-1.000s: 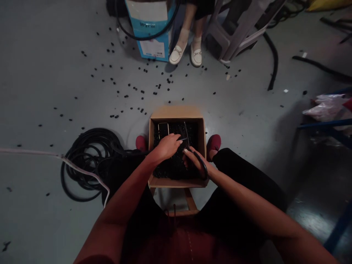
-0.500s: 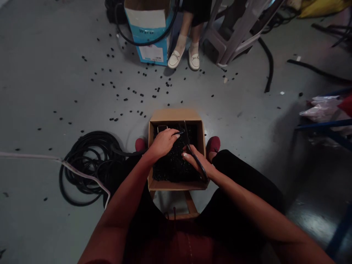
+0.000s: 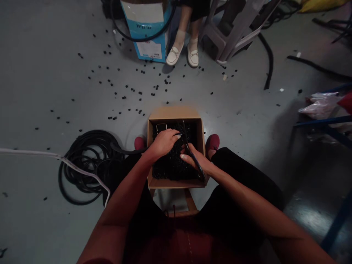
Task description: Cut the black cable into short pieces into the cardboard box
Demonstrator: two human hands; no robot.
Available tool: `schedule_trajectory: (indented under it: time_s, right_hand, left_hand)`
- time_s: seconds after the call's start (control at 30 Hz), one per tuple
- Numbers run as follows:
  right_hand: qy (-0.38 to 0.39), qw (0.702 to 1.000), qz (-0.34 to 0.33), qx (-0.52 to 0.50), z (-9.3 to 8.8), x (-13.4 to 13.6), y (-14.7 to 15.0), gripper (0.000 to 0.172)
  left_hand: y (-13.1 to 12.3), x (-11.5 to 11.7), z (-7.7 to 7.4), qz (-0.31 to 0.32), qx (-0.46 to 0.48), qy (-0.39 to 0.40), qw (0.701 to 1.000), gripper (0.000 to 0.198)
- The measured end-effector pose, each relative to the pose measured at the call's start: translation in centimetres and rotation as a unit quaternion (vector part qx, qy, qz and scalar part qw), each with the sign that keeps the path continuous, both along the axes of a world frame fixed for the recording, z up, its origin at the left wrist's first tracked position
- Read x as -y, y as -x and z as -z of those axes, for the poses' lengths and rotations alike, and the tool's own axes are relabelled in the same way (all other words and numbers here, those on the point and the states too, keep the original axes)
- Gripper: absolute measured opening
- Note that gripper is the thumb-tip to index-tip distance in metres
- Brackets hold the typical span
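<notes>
Over an open cardboard box (image 3: 176, 113), my left hand (image 3: 164, 141) is closed on the end of a black hose (image 3: 128, 150). That hose comes in from a coil on the floor and passes under my left wrist. My right hand (image 3: 194, 157) grips black-handled scissors (image 3: 184, 132), their blades pointing away from me, close to the hose end at my left fingertips. Small black cut pieces (image 3: 169, 170) fill much of the box. A small dark rectangular object with a light rim (image 3: 161, 127) lies inside at its far left corner.
The hose coil (image 3: 90, 165) lies left of my leg, crossed by a pale cable (image 3: 79, 171). Black bits (image 3: 140, 93) are scattered on the floor ahead. Beyond are a blue-and-white carton (image 3: 150, 36), another person's white shoes (image 3: 193, 57) and a grey plastic stool (image 3: 225, 40). A blue rack (image 3: 324, 121) stands right.
The view has shifted slightly. The scissor blades look a little closer together beside the hose end. Both hands stay in nearly the same place over the box.
</notes>
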State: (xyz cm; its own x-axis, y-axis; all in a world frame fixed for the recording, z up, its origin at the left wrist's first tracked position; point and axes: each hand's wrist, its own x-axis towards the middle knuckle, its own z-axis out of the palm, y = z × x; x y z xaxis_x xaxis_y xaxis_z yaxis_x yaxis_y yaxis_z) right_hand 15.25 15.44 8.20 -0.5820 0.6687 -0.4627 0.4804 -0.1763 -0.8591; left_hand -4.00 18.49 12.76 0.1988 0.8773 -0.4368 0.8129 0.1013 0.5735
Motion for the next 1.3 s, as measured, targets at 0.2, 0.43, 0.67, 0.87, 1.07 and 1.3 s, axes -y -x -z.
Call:
schedule_trajectory:
  time_s: [0.2, 0.43, 0.67, 0.87, 1.07, 1.3]
  right_hand:
    - [0.009, 1.0, -0.008, -0.001, -0.1, -0.1, 0.0, 0.058]
    - [0.006, 1.0, -0.006, 0.008, -0.2, -0.1, 0.0, 0.056]
    - [0.008, 0.999, 0.022, 0.023, -0.1, 0.1, -0.1, 0.03]
    - [0.028, 0.999, 0.021, 0.003, 0.8, 1.4, -0.4, 0.023]
    - [0.039, 0.998, 0.043, -0.009, 2.1, 1.8, -0.9, 0.026]
    - [0.14, 0.986, 0.075, -0.055, 2.5, 2.3, -0.8, 0.03]
  left_hand:
    - [0.0, 0.0, 0.1, -0.016, 0.007, -0.01, 1.0, 0.036]
    - [-0.5, 0.0, 0.1, -0.004, 0.001, -0.007, 1.0, 0.034]
    - [-0.9, -0.1, 0.0, 0.022, -0.043, 0.007, 0.999, 0.035]
    - [0.0, 0.2, 0.5, 0.073, -0.084, 0.05, 0.993, 0.034]
    - [0.6, 0.4, 0.8, 0.112, -0.11, 0.098, 0.983, 0.036]
    - [-0.5, 0.6, 1.3, 0.146, -0.134, 0.118, 0.973, 0.036]
